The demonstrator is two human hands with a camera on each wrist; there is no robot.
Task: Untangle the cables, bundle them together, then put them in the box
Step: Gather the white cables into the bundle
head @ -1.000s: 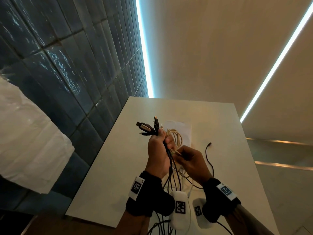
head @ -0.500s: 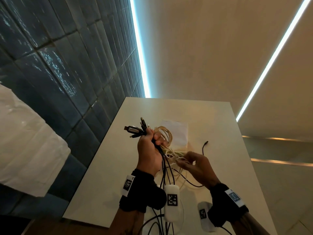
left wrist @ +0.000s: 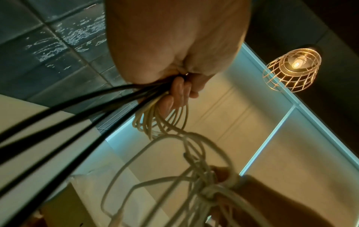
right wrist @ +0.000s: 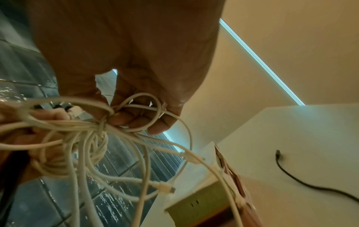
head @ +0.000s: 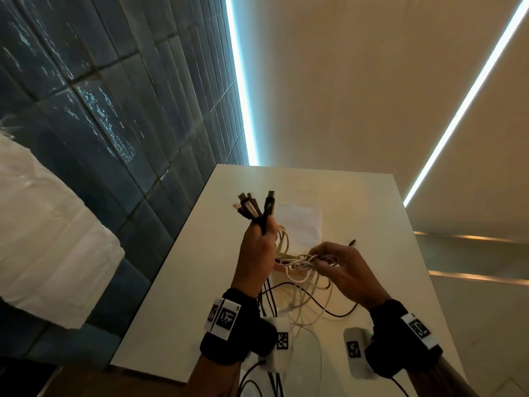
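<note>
Above table (head: pixel 183 282), left fingers (left wrist: pixel 180 90) clench cables (head: pixel 259 210); right fingers (right wrist: pixel 136 118) seemingly pinch knot (right wrist: pixel 101 124).

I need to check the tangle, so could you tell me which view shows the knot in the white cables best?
The right wrist view: the knot sits close, at the right hand's fingertips. The head view shows it small; the left wrist view blurs it.

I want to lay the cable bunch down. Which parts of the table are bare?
The table is bare left of the left hand, along the tiled wall, and beyond the white sheet. The near middle is crowded with cables and the box.
</note>
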